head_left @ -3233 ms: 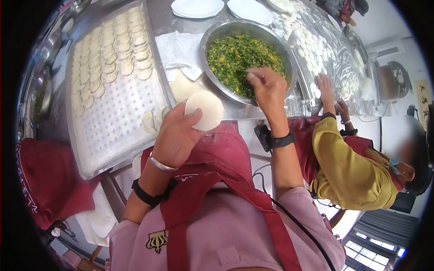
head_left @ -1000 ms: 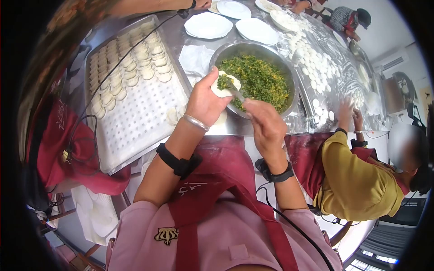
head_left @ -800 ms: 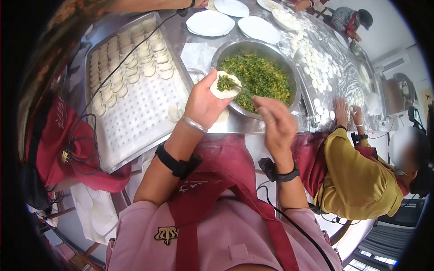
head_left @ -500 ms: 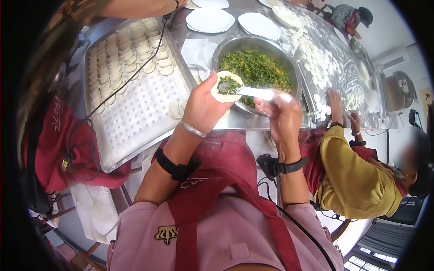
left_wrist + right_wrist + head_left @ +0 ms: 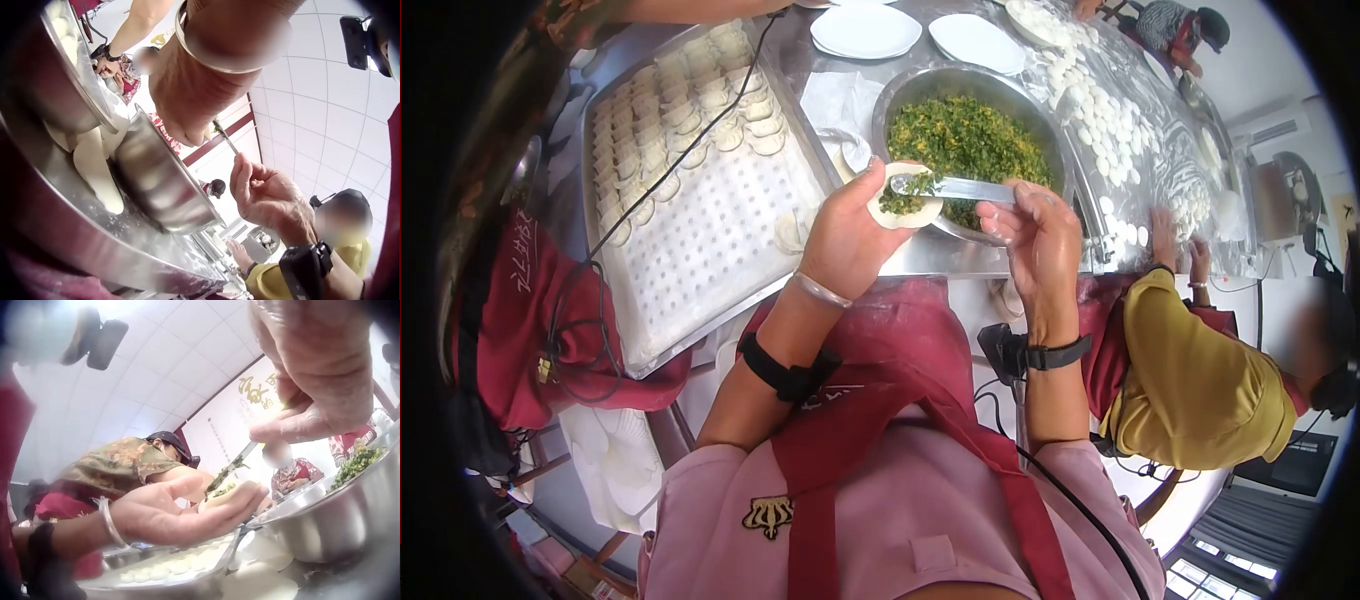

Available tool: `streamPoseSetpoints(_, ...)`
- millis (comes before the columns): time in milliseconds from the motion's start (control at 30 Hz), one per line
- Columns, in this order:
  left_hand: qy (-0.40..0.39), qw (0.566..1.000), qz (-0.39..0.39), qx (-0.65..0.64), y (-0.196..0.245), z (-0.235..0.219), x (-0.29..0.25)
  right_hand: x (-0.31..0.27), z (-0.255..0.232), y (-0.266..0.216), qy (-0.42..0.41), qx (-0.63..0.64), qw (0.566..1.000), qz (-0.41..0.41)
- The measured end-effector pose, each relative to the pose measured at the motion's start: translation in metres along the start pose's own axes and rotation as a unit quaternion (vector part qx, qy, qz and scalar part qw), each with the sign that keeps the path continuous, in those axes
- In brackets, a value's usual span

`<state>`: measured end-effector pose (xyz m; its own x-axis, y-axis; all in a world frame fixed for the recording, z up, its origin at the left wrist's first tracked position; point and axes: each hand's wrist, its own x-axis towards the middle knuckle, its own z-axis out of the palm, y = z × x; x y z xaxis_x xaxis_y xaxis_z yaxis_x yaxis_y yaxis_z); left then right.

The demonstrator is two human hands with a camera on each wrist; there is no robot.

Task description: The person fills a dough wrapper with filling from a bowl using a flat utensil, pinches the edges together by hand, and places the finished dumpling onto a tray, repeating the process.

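My left hand (image 5: 855,228), palm up, holds a round dumpling wrapper (image 5: 924,219) with its thumb along the near-left edge. Green chopped filling (image 5: 895,204) lies in the wrapper's middle. A flat metal spatula (image 5: 975,190) is pinched between the thumb and fingers of my right hand (image 5: 1045,235). Its tip meets the filling over the wrapper, and bits of green cling to it in the right wrist view. Behind both hands stands a steel bowl (image 5: 884,95) of chopped green and yellow filling. To the left, a steel tray (image 5: 700,225) bears rows of folded dumplings (image 5: 690,100).
White plates (image 5: 865,32) stand beyond the bowl, and a white cloth (image 5: 840,100) lies beside it. Floured dough pieces (image 5: 1105,130) cover the table's right. A person in a yellow top (image 5: 1200,370) works close by at right. A black cable (image 5: 680,160) crosses above the tray.
Earlier, my right hand was at the filling bowl and the wrapper was bare. Now filling lies on it. Over the last second the spatula has stayed at the wrapper, turning from steep to nearly level.
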<state>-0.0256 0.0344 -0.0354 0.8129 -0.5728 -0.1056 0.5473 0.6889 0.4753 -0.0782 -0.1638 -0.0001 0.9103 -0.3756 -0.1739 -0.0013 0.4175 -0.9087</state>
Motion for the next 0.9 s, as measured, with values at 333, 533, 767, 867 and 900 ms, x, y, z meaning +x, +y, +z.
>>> streamPoseSetpoints(333,0.009,0.970,0.040,0.238,0.004,-0.003,-0.008,0.001,-0.001,0.013,-0.001,-0.018,1.000,0.007)
streamPoseSetpoints(533,0.059,0.998,-0.003,0.030,0.012,0.005,-0.013,-0.010,-0.017,-0.001,0.026,-0.186,0.968,-0.165)
streamPoseSetpoints(767,0.037,0.999,-0.008,0.016,0.009,0.000,-0.020,-0.004,-0.029,0.040,-0.110,-0.580,0.731,-0.344)
streamPoseSetpoints(867,0.045,0.999,-0.021,0.007,0.016,0.009,-0.028,-0.018,-0.007,0.030,-0.111,-0.537,0.745,-0.381)
streamPoseSetpoints(900,0.036,0.999,-0.019,0.030,0.016,0.008,-0.030,-0.026,0.004,0.022,-0.104,-0.515,0.758,-0.386)
